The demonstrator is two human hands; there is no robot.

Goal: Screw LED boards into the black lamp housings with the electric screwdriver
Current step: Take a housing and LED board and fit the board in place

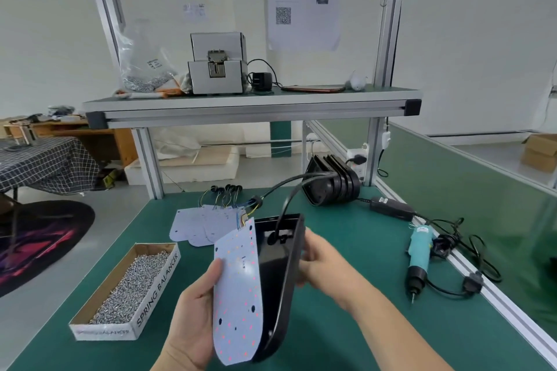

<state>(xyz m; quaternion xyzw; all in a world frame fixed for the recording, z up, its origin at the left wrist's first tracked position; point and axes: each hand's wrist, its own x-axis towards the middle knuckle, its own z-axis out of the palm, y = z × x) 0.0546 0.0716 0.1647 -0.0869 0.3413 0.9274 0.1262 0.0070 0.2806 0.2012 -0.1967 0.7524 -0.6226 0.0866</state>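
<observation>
Left hand [193,319] grips LED board [238,295]; right hand [319,262] grips black lamp housing [283,280], on edge, long axis running away, rounded end nearest. Green tabletop [376,238]; white-walled room.

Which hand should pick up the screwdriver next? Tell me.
Probably right. The screwdriver lies nearer the right hand, which holds the housing; the left hand holds the board, farther away.

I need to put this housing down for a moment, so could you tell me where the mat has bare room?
Bare mat lies between the held housing and the electric screwdriver, and behind the screw box, left of the loose LED boards. The right edge is crowded with adapter and cables.
</observation>
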